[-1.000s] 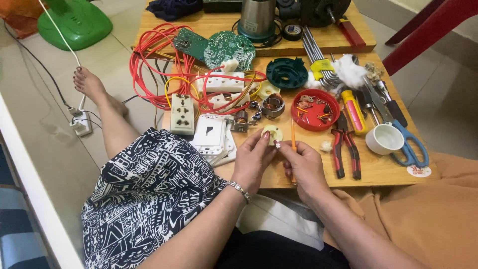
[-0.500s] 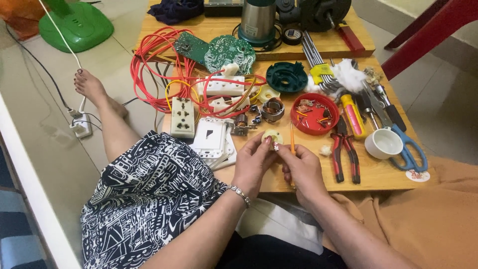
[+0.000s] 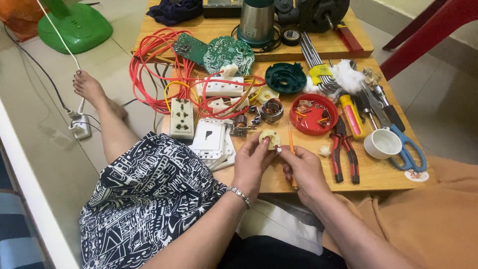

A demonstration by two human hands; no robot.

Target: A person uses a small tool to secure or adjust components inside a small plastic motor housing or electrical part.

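My left hand (image 3: pixel 252 164) holds a small round cream plastic part (image 3: pixel 270 138) above the near edge of the low wooden table (image 3: pixel 383 174). My right hand (image 3: pixel 302 169) grips a thin orange-handled screwdriver (image 3: pixel 291 139) and pinches a tiny metal piece against the cream part. Both hands meet just in front of a red round lid (image 3: pixel 314 113) with small screws and bits in it. A bracelet is on my left wrist.
On the table lie red-handled pliers (image 3: pixel 344 149), a white cup (image 3: pixel 382 144), blue scissors (image 3: pixel 406 149), white socket plates (image 3: pixel 211 142), a beige socket block (image 3: pixel 182 117), tangled red wires (image 3: pixel 157 69), green circuit boards (image 3: pixel 226 52). My patterned knee (image 3: pixel 149 189) is at left.
Both hands have lifted slightly and come closer together around the cream part; the screwdriver has tipped more upright in my right hand.
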